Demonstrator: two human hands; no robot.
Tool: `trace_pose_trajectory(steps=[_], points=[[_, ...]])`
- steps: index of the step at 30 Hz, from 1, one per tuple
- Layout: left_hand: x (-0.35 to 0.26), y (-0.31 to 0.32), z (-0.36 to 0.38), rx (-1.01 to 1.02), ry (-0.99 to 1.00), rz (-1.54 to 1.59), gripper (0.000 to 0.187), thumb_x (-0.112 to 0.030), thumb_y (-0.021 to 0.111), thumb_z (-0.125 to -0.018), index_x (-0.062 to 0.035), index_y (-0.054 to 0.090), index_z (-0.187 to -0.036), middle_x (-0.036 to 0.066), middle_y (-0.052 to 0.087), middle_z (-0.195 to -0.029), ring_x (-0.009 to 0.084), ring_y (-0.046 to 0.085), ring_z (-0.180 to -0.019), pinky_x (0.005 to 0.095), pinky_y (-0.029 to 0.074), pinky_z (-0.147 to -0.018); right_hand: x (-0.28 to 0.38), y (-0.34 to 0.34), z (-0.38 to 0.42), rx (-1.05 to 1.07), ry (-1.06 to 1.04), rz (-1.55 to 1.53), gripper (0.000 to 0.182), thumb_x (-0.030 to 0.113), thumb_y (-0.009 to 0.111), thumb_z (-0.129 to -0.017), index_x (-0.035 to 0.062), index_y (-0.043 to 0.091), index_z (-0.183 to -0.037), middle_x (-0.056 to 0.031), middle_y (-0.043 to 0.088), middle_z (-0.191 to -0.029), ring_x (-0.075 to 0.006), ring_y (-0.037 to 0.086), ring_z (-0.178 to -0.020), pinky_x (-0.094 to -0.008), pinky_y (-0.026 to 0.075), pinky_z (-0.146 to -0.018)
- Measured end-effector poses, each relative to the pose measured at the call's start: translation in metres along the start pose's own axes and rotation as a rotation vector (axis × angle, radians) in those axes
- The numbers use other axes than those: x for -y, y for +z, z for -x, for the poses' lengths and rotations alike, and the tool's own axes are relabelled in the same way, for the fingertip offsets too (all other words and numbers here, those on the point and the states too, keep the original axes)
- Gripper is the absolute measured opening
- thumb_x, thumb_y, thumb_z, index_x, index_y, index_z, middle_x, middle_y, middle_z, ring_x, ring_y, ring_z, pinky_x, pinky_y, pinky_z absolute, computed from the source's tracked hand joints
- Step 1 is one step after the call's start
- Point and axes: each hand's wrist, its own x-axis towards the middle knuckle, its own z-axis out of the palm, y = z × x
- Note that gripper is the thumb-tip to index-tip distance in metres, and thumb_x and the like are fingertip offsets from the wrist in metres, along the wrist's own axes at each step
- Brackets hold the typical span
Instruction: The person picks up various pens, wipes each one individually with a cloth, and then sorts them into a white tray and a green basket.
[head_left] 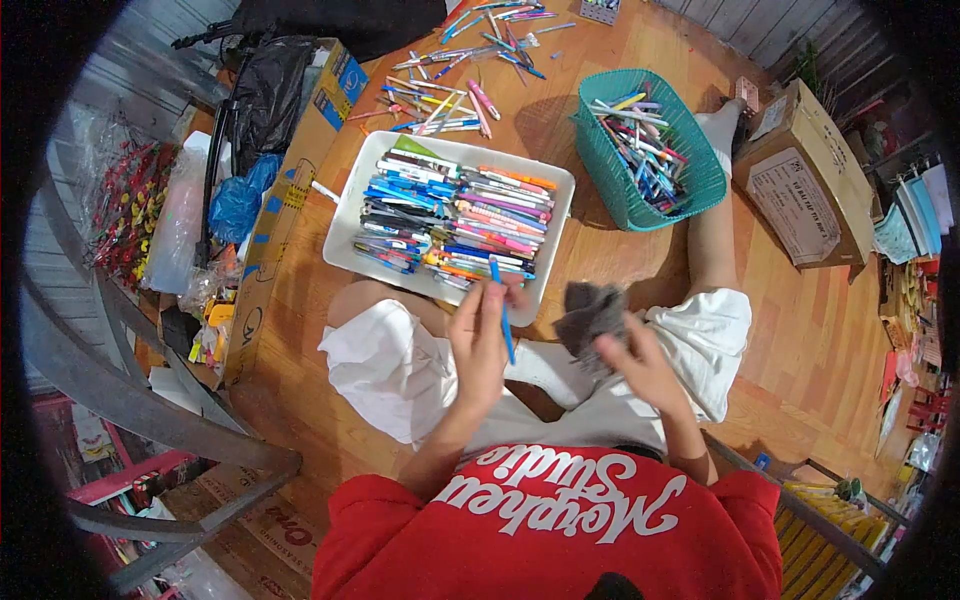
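A blue pen [503,318] is pinched in the fingers of my left hand [482,342], just over the near edge of a white tray [342,240]. Inside that tray lie rows of pens [500,212] in many colours, mostly side by side. My right hand [640,365] grips a crumpled dark grey cloth [590,318] above my lap, a little to the right of the blue pen. Cloth and pen are apart. Part of the cloth is blurred.
A teal basket [590,165] of jumbled pens stands beyond my right knee. Loose pens [460,85] lie scattered on the wooden floor [800,330] behind the tray. Cardboard boxes stand at left [285,215] and right [800,180]. A metal frame [190,415] curves along the left.
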Motion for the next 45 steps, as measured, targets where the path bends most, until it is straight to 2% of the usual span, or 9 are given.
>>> trace_pose_trajectory(steps=[6,10,11,15,30,38,40,42,45], points=[[0.002,0.024,0.013,0.217,0.164,-0.449,0.032,-0.019,0.047,-0.095,0.0078,0.058,-0.108,0.018,0.034,-0.142,0.0228,0.034,-0.129,0.0340,0.028,-0.103,-0.023,0.047,-0.017,0.000,-0.234,0.057,0.033,0.015,0.059,-0.089,-0.0033,0.050,-0.114,-0.0041,0.060,-0.088,-0.0111,0.055,-0.076,-0.0271,0.046,-0.068],[0.002,0.008,0.027,0.158,-0.159,-0.363,0.038,-0.026,0.042,-0.098,0.0052,0.051,-0.118,0.019,0.049,-0.127,0.0233,0.047,-0.118,0.0337,0.033,-0.099,-0.020,0.031,-0.021,-0.173,-0.067,-0.325,0.022,0.014,0.055,-0.091,-0.0019,0.054,-0.106,-0.0025,0.060,-0.083,-0.0071,0.055,-0.072,-0.0223,0.046,-0.063],[0.017,-0.005,0.030,0.350,-0.239,-0.436,0.036,-0.027,0.039,-0.099,0.0051,0.050,-0.113,0.014,0.060,-0.104,0.0201,0.056,-0.100,0.0320,0.040,-0.089,-0.014,0.027,-0.020,-0.234,-0.092,-0.370,0.021,0.015,0.055,-0.091,-0.0017,0.054,-0.105,-0.0025,0.060,-0.082,-0.0073,0.056,-0.072,-0.0223,0.046,-0.062],[0.020,0.009,0.048,0.583,-0.310,-0.228,0.030,-0.023,0.037,-0.100,0.0012,0.052,-0.091,0.004,0.056,-0.081,0.0109,0.053,-0.078,0.0255,0.043,-0.075,-0.012,0.028,-0.018,-0.294,-0.105,-0.421,0.020,0.016,0.054,-0.092,-0.0010,0.055,-0.103,-0.0026,0.061,-0.083,-0.0075,0.056,-0.070,-0.0220,0.045,-0.061],[0.014,-0.003,0.051,0.486,-0.363,-0.282,0.019,-0.014,0.051,-0.094,0.0020,0.055,-0.086,0.001,0.052,-0.069,0.0076,0.048,-0.063,0.0217,0.039,-0.057,-0.008,0.008,-0.030,-0.500,-0.159,-0.610,0.025,0.020,0.056,-0.092,0.0004,0.051,-0.107,-0.0067,0.059,-0.090,-0.0144,0.060,-0.075,-0.0298,0.051,-0.064],[0.014,-0.075,0.020,0.407,-0.118,-0.687,0.016,-0.009,0.054,-0.088,0.0024,0.061,-0.097,0.011,0.061,-0.079,0.0204,0.058,-0.070,0.0310,0.046,-0.066,-0.008,-0.075,-0.021,-0.847,-0.306,-0.498,0.026,0.022,0.055,-0.091,0.0007,0.049,-0.104,-0.0090,0.059,-0.083,-0.0180,0.061,-0.071,-0.0311,0.050,-0.064],[0.002,-0.102,-0.024,0.506,0.257,-0.920,0.017,-0.004,0.052,-0.086,0.0022,0.062,-0.099,0.014,0.060,-0.082,0.0242,0.059,-0.073,0.0323,0.046,-0.068,-0.029,-0.097,-0.018,-0.879,-0.263,-0.453,0.026,0.022,0.056,-0.091,0.0011,0.051,-0.105,-0.0086,0.060,-0.084,-0.0173,0.060,-0.072,-0.0302,0.050,-0.065],[-0.005,-0.111,-0.067,0.482,0.337,-0.992,0.021,-0.002,0.051,-0.084,0.0007,0.063,-0.101,0.017,0.062,-0.089,0.0290,0.063,-0.080,0.0352,0.047,-0.070,-0.072,-0.107,-0.019,-0.860,-0.209,-0.275,0.026,0.021,0.057,-0.090,0.0012,0.052,-0.107,-0.0081,0.061,-0.087,-0.0163,0.060,-0.074,-0.0293,0.049,-0.066],[-0.001,-0.118,-0.129,0.475,0.354,-1.139,0.019,-0.006,0.054,-0.084,-0.0013,0.065,-0.100,0.015,0.063,-0.090,0.0327,0.061,-0.081,0.0366,0.047,-0.070,-0.116,-0.099,-0.018,-0.806,-0.085,-0.580,0.024,0.019,0.057,-0.090,0.0019,0.053,-0.107,-0.0065,0.061,-0.091,-0.0148,0.060,-0.077,-0.0290,0.050,-0.066]])
